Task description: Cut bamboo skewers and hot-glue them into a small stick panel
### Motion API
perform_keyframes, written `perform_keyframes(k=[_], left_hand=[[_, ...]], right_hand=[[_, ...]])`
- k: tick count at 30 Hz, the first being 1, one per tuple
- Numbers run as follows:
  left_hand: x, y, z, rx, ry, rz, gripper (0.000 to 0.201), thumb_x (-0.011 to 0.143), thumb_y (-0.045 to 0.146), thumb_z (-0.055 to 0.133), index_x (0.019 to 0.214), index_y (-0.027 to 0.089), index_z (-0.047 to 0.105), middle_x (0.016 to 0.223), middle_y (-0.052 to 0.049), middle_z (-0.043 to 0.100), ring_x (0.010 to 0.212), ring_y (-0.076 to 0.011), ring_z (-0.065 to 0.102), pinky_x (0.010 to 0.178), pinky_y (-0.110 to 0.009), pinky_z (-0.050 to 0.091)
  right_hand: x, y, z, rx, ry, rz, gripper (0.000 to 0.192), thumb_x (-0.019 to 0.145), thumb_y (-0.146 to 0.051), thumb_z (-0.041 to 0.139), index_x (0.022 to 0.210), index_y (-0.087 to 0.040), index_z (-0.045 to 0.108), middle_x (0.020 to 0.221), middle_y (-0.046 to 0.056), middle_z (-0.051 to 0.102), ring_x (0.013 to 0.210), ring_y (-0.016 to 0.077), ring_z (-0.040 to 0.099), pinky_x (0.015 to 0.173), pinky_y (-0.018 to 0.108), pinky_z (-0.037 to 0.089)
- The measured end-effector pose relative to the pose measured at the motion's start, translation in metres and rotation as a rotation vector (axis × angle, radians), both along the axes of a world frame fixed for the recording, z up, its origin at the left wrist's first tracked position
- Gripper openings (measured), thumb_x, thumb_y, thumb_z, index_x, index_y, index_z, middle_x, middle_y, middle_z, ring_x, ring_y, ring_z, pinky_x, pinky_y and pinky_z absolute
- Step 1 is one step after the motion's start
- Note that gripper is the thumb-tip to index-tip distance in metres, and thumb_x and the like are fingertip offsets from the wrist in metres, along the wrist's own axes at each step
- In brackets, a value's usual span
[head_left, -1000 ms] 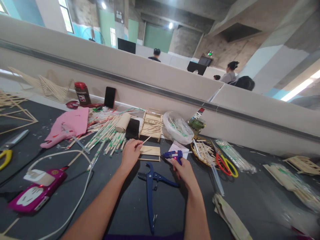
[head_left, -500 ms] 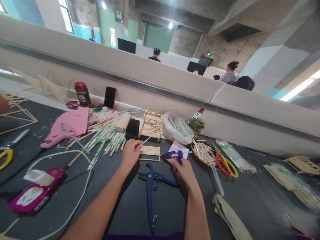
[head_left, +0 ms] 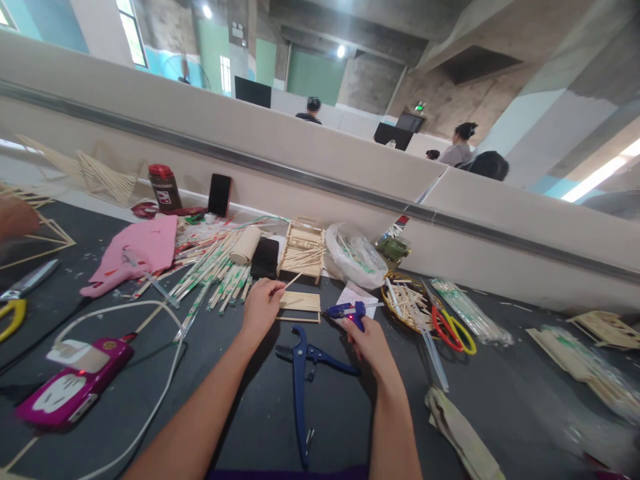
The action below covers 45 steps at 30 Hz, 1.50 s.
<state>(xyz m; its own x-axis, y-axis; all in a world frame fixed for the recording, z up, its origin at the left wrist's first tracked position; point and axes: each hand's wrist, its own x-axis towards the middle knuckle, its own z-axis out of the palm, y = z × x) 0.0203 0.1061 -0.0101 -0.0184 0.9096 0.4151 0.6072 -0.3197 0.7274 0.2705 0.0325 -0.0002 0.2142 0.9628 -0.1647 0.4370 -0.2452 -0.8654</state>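
Note:
Between the fingertips of my left hand (head_left: pixel 263 307) is a thin wooden stick (head_left: pixel 294 280), slanting up to the right. Below the stick lies a flat wooden panel (head_left: pixel 303 301) made of sticks side by side, with a thin frame along its near edge. My right hand (head_left: pixel 369 337) is closed around a blue glue gun (head_left: pixel 347 311), whose nozzle points left at the panel's right edge. A small red light glows on the gun. Closer to me, a blue ratchet cutter (head_left: pixel 300 380) lies with its jaws apart.
Behind the panel stands a wooden stick model (head_left: pixel 303 250) with loose sticks on it. Wrapped chopsticks (head_left: pixel 215 260) and a pink glue gun (head_left: pixel 117 275) lie left. Rightward are a basket of sticks (head_left: pixel 407 300) and scissors (head_left: pixel 455 331). A power strip (head_left: pixel 75 380) trails a white cable. Another person's hand (head_left: pixel 17 219) is far left.
The other person's hand at the far left has come further into view. My own hands, the stick and the glue gun are almost still.

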Motion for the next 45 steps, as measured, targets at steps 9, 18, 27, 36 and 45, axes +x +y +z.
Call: perform_keyframes(k=[9,18,27,36,45], left_hand=[[-0.004,0.001,-0.001,0.015,-0.034,0.020,0.016,0.081,0.022,0.054,0.086,0.020,0.069,0.084,-0.004,0.065,0.083,-0.0185,0.058,0.073,-0.030,0.043],[-0.021,0.014,-0.003,-0.066,-0.434,0.160,0.022,0.075,0.032,0.057,0.085,0.017,0.071,0.086,-0.006,0.070,0.076,-0.0183,0.062,0.069,-0.029,0.046],[-0.021,0.014,-0.001,-0.106,-0.610,0.182,0.028,0.071,0.036,0.062,0.086,0.015,0.072,0.086,-0.007,0.072,0.077,-0.0190,0.063,0.074,-0.031,0.048],[-0.018,0.011,0.006,-0.125,-0.628,0.193,0.024,0.070,0.032,0.062,0.084,0.016,0.072,0.085,-0.006,0.073,0.078,-0.0188,0.064,0.075,-0.031,0.049],[-0.018,0.009,0.007,-0.133,-0.609,0.189,0.025,0.069,0.032,0.062,0.084,0.015,0.072,0.085,-0.006,0.073,0.077,-0.0184,0.063,0.074,-0.031,0.048]], right_hand=[[-0.003,-0.003,0.008,0.025,0.229,0.053,0.040,0.075,-0.057,0.060,0.072,-0.019,0.049,0.053,-0.005,0.054,0.031,0.0054,0.037,0.029,0.018,0.029],[-0.066,0.006,0.007,0.124,0.221,0.164,0.035,0.083,-0.053,0.052,0.083,-0.017,0.055,0.064,0.000,0.063,0.036,0.0077,0.043,0.034,0.020,0.032],[-0.095,0.014,0.000,0.166,-0.180,0.210,0.030,0.086,-0.041,0.052,0.098,-0.016,0.064,0.082,0.008,0.070,0.075,0.0199,0.064,0.066,0.026,0.045],[-0.099,0.017,0.004,0.128,-0.266,0.244,0.032,0.088,-0.041,0.051,0.099,-0.015,0.064,0.085,0.010,0.070,0.077,0.0205,0.064,0.065,0.025,0.043],[-0.099,0.016,0.006,0.136,-0.332,0.244,0.033,0.088,-0.042,0.050,0.098,-0.013,0.064,0.089,0.013,0.069,0.081,0.0222,0.064,0.068,0.027,0.042]])
